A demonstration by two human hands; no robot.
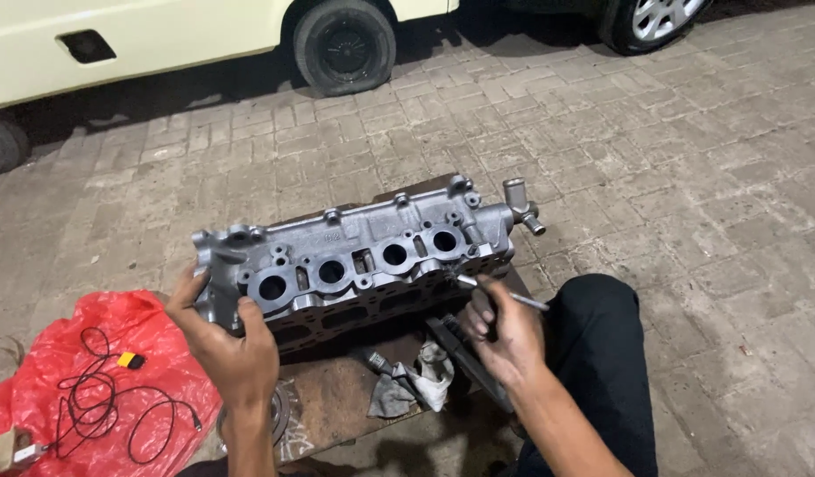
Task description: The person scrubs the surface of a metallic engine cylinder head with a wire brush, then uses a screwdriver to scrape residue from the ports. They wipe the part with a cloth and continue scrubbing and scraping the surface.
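A grey aluminium cylinder head (363, 252) stands on its side on a low rusty metal stand (337, 397), its four round ports facing me. My left hand (224, 340) grips its left end, thumb on the front face. My right hand (500, 336) holds a thin metal rod-like tool (500, 291), whose tip touches the head's lower right corner.
A red plastic bag (98, 389) with a black cable and a small yellow part lies at lower left. A grey rag (412, 380) and a dark tool lie on the stand. My black-trousered knee (597, 344) is at right. Two parked cars (341, 44) stand beyond the brick paving.
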